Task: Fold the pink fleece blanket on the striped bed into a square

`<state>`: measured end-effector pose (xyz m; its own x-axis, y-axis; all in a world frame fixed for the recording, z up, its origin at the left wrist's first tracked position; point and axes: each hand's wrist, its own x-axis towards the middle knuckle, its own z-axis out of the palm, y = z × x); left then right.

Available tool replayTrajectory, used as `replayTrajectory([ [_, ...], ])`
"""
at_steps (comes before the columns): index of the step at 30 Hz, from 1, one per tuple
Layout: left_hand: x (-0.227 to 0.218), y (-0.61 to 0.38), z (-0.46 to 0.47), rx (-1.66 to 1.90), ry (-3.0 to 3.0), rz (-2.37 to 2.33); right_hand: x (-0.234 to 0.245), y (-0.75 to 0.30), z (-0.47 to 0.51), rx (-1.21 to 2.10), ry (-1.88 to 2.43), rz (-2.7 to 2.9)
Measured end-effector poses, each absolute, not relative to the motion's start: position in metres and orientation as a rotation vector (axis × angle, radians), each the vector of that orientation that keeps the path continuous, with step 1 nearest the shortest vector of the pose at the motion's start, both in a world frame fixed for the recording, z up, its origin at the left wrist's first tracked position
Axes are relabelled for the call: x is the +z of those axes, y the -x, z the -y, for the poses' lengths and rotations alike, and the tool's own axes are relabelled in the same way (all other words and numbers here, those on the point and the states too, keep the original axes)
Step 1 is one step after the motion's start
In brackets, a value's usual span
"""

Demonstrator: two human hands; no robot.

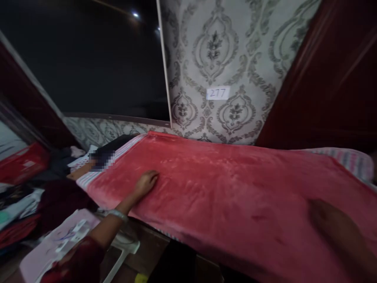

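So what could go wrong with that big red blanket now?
1. The left hand lies flat on the red blanket, so a hard push might bunch the soft cloth into wrinkles.
2. The blanket reaches right to the near edge. A tug from the blurred right hand could slide it off the striped cloth beneath it.

A plush red-pink blanket point(224, 184) lies spread flat and fairly smooth, its nap showing lighter brushed streaks, covering a striped sheet point(353, 161) that peeks out at both ends.
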<state>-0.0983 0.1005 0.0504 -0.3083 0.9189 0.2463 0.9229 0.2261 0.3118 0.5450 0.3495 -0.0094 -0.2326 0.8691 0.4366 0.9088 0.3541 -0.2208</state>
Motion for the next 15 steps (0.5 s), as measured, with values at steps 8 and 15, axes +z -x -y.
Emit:
replayTrajectory([
  [8,0.068,0.169,-0.143,-0.621,1.508,2.602,0.006,-0.35,-0.338,0.195,1.028,2.267],
  [15,0.087,0.25,-0.137,-0.498,1.094,2.821,-0.025,-0.308,-0.357,0.09,0.956,2.221],
])
